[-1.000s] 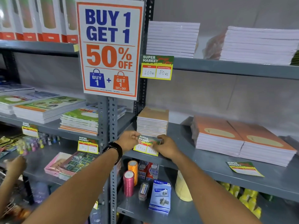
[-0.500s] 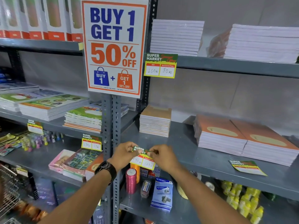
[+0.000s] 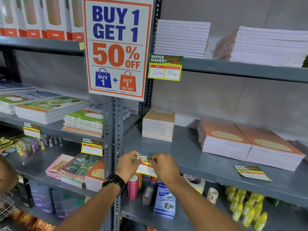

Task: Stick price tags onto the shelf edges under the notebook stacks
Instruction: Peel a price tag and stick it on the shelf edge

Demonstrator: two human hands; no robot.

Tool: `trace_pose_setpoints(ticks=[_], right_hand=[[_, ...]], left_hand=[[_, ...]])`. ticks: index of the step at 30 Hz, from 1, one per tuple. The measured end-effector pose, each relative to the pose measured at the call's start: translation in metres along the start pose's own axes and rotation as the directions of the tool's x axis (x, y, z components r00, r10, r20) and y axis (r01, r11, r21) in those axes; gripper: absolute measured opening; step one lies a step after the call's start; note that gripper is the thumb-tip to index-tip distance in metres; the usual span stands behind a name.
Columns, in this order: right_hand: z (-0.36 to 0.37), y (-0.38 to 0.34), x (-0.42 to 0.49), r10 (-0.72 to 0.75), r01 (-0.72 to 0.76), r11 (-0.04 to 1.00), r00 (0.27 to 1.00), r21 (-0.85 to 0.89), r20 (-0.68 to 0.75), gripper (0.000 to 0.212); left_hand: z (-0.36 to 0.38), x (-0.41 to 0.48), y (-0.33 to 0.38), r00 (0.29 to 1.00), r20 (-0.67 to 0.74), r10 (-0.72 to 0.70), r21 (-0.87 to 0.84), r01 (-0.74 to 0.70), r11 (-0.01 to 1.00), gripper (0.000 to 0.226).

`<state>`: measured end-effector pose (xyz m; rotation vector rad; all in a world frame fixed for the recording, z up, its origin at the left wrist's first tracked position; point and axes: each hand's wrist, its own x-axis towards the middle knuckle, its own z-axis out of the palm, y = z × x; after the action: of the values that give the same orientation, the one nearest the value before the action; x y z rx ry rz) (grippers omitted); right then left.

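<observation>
A green and yellow price tag [image 3: 145, 165] hangs against the front edge of the grey middle shelf [image 3: 191, 162], below a small stack of tan notebooks [image 3: 158, 125]. My left hand [image 3: 127, 165] pinches its top left corner and my right hand [image 3: 164, 166] pinches its top right corner. A second loose price tag [image 3: 252, 172] lies flat on the same shelf in front of two stacks of orange notebooks [image 3: 250, 144]. Other tags are stuck on the upper shelf edge [image 3: 165, 68] and the left shelf edge [image 3: 92, 147].
A large "Buy 1 Get 1" sign [image 3: 116, 47] hangs on the grey upright post [image 3: 113, 130]. Thread spools [image 3: 133, 187], tape rolls and small boxes fill the lower shelf under my hands. Another person's arm shows at the far left edge.
Both hands have carried the price tag down from in front of the tan stack to the front edge of the shelf. The camera view has shifted slightly.
</observation>
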<state>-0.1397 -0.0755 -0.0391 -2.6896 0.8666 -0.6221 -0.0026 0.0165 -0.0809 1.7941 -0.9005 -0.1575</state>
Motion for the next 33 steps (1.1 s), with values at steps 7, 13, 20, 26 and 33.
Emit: trace_pose_setpoints(ticks=[7,13,20,26,33], right_hand=[[0.000,0.001,0.002,-0.103,0.085,0.986,0.987,-0.146,-0.123,0.011],[-0.003,0.000,0.008,-0.093,0.074,0.986,0.987,-0.147,-0.132,0.015],[0.002,-0.009,0.014,-0.074,0.044,0.971,0.990,-0.234,-0.124,0.045],[-0.003,0.001,0.015,-0.110,0.095,0.984,0.990,-0.151,-0.090,0.030],[-0.002,0.006,0.016,-0.123,0.112,0.987,0.988,-0.111,-0.092,0.023]], left_hand=[[0.003,-0.001,-0.002,0.997,-0.063,0.039,0.205,-0.025,0.978,0.024],[-0.009,0.002,0.000,0.977,-0.111,0.183,0.453,-0.114,0.884,0.042],[-0.014,0.005,0.008,0.941,0.004,0.339,0.676,-0.252,0.693,0.021],[-0.025,0.009,0.018,0.936,0.105,0.335,0.704,-0.308,0.640,0.016],[-0.025,0.006,0.022,0.943,0.072,0.324,0.687,-0.282,0.670,0.014]])
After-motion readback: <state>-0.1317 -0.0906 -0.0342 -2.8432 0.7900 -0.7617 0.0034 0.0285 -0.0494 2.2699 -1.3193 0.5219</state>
